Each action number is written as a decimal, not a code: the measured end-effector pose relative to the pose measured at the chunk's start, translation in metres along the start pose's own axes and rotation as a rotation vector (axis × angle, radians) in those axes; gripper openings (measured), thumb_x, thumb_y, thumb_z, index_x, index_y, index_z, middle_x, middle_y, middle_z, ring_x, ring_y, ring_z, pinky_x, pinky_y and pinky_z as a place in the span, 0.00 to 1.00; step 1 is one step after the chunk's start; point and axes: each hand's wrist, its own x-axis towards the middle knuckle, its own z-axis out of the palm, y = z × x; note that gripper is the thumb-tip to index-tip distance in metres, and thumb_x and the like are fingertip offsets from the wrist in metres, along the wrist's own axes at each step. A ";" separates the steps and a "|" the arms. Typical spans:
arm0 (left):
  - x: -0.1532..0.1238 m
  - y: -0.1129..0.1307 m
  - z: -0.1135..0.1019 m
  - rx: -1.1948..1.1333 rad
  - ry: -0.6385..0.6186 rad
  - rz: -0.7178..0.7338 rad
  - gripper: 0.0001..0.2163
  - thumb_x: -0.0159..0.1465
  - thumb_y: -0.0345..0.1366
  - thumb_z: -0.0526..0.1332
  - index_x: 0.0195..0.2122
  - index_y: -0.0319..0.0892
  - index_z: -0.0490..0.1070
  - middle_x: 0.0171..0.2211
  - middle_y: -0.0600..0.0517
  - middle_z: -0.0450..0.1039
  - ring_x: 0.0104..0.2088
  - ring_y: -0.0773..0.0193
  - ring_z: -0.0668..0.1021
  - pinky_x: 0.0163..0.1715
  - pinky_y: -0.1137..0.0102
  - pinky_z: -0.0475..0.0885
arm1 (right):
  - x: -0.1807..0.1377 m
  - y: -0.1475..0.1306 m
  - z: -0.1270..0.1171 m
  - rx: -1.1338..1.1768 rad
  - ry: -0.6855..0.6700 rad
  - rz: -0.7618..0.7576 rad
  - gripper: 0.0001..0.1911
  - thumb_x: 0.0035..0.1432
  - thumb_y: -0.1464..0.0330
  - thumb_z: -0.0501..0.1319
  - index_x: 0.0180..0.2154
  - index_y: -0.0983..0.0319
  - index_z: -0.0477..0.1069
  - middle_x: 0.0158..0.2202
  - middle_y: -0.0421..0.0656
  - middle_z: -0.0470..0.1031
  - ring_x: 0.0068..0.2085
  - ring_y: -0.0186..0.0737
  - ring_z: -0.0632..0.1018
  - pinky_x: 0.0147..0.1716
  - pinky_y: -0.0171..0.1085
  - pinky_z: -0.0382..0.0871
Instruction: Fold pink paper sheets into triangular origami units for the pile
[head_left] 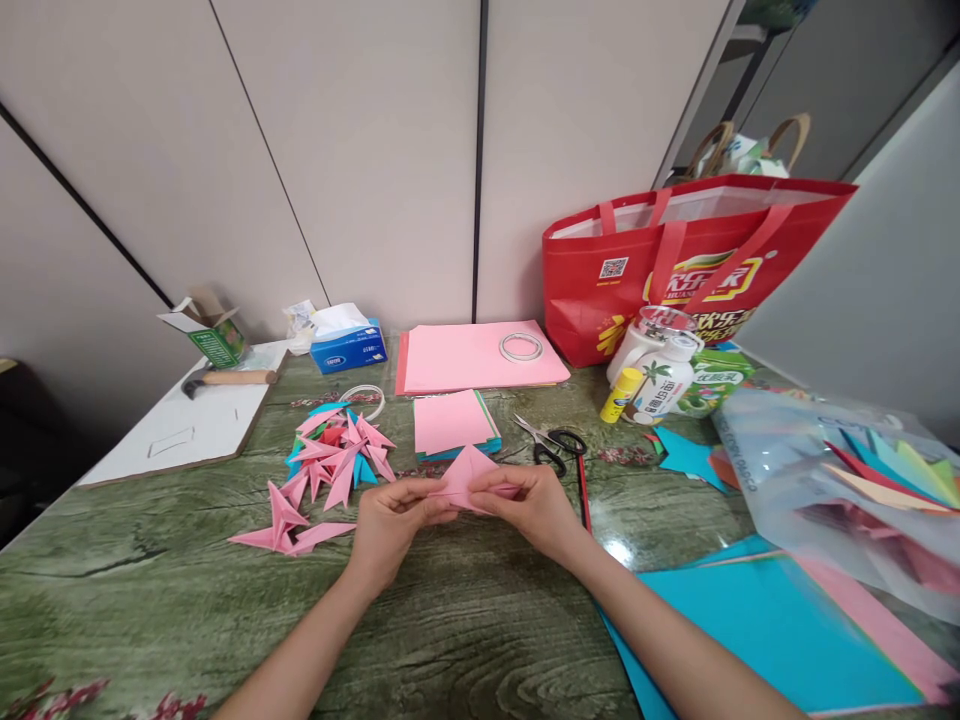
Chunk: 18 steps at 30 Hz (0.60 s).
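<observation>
Pink paper (pixel 463 470) is held over the green table (pixel 480 630) between the left hand (pixel 386 525) and the right hand (pixel 536 505). Large pink sheets (pixel 465 358) lie flat beyond, unfolded. To the left, a heap of pointed shapes (pixel 343 462) looks finished; square sheets (pixel 450 420), stacked just past the hands, are left unfolded. The held piece seems partly folded. Each hand's thumb and fingers pinch one side of it.
</observation>
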 end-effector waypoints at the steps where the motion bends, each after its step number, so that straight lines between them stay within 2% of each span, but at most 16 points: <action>1: 0.000 0.000 0.000 0.005 -0.003 0.003 0.08 0.41 0.31 0.69 0.25 0.38 0.76 0.21 0.53 0.78 0.23 0.61 0.79 0.29 0.66 0.77 | 0.000 0.000 0.000 0.004 0.000 -0.002 0.08 0.41 0.66 0.65 0.27 0.63 0.76 0.26 0.42 0.78 0.26 0.37 0.77 0.26 0.34 0.73; 9: -0.002 0.000 -0.001 0.082 -0.063 0.050 0.09 0.45 0.32 0.68 0.28 0.38 0.73 0.21 0.53 0.76 0.23 0.62 0.79 0.28 0.69 0.76 | -0.001 -0.003 0.003 -0.028 0.012 -0.055 0.07 0.42 0.66 0.64 0.25 0.63 0.75 0.24 0.42 0.77 0.24 0.37 0.76 0.24 0.33 0.72; 15: 0.000 0.005 -0.003 0.200 -0.187 0.060 0.16 0.45 0.29 0.68 0.37 0.40 0.73 0.36 0.48 0.77 0.34 0.60 0.78 0.35 0.70 0.73 | -0.002 -0.002 -0.002 -0.112 -0.030 -0.045 0.08 0.43 0.67 0.65 0.29 0.63 0.73 0.24 0.41 0.75 0.25 0.37 0.75 0.24 0.32 0.69; 18: -0.001 0.004 -0.003 0.182 -0.241 -0.007 0.18 0.46 0.30 0.67 0.40 0.40 0.73 0.35 0.49 0.78 0.33 0.59 0.78 0.34 0.66 0.74 | -0.003 -0.003 -0.003 -0.208 -0.055 -0.106 0.08 0.43 0.69 0.65 0.30 0.63 0.73 0.28 0.41 0.75 0.29 0.37 0.75 0.29 0.32 0.67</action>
